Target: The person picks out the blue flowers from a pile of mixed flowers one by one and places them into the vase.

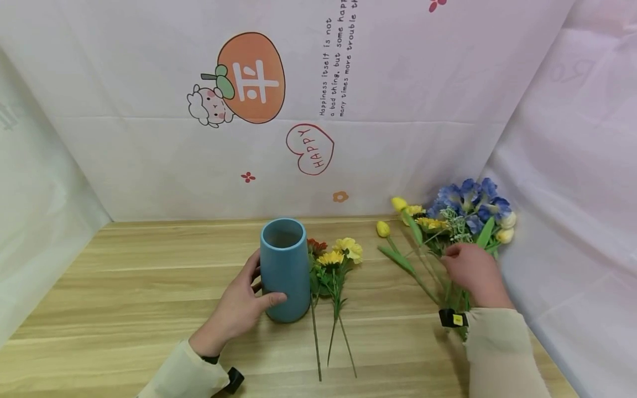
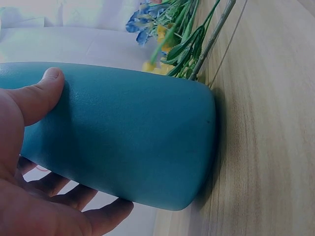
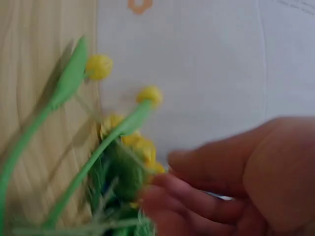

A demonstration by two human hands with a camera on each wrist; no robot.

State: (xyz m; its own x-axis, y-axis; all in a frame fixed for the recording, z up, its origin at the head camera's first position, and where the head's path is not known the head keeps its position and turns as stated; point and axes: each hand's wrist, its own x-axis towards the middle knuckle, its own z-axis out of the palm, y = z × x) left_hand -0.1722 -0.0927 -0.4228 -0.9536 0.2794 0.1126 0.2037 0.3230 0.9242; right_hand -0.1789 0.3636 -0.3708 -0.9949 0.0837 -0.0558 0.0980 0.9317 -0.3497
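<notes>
Blue, smooth-sided vase (image 1: 286, 282) stands upright on the wooden desk (image 1: 164, 276), roughly midway between its left and right edges and forward of the back edge. Left hand (image 1: 241, 307) grips the vase from its left side, thumb across the near face, fingers round behind.

Just beside the vase, on its right, lie a red flower (image 1: 317, 247) and two yellow flowers (image 1: 350, 250), stems pointing to the near edge. A larger bunch (image 1: 455, 224), headed by blue flowers (image 1: 470, 194), occupies the desk's back right corner. Two yellow tulips (image 1: 382, 229) lie at its left side, buds toward the back edge.

Right hand (image 1: 473, 271) is at the bunch, fingers bent, thumb close to them. Fingertips are blurred in the right wrist view; whether a stem is pinched cannot be told.

Assessment: the step in hand appears to be selecting from the bunch while the vase is steadied. The next move calls for a thumb-and-finger hold on one stem, below the bloom, and gentle separation from its neighbours; leaves look liable to snag.
</notes>
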